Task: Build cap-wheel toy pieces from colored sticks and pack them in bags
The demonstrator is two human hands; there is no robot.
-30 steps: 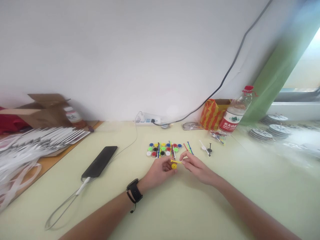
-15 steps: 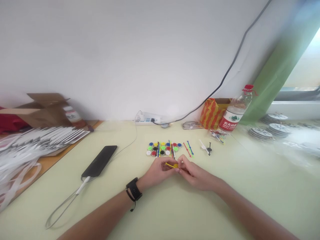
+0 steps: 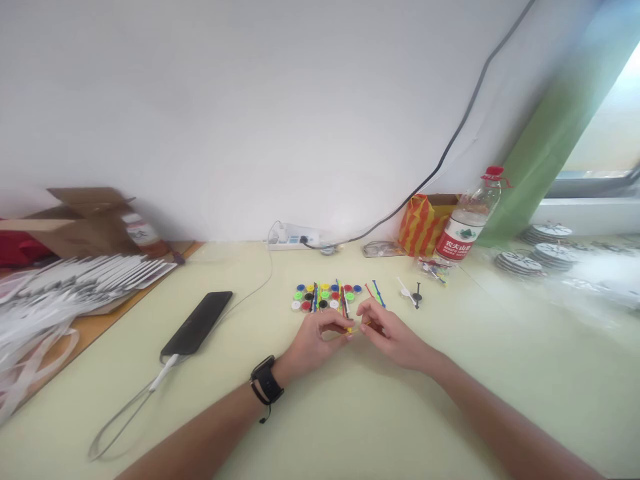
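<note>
Yellow disc [image 3: 349,330] sits right at the tips of the left hand [image 3: 311,341], between thumb and forefinger, which are closed narrowly on it just above the table [image 3: 320,420]. At the fingertips of the right hand [image 3: 397,339], just beside it, a thin yellow stick [image 3: 369,324] is pinched; whether it is joined to the disc I can't tell from here. Beyond the hands I count fifteen loose discs [image 3: 309,297] in rough rows: three blue, three red, three green, two yellow, two black and two white. Two bundles of sticks [image 3: 315,299] stand out among them, too tightly packed to count. Near the right fingers lie one red stick [image 3: 369,291] and one blue stick [image 3: 379,293]. Farther right are two spinners, one white spinner [image 3: 408,293] and one black spinner [image 3: 418,296].
</note>
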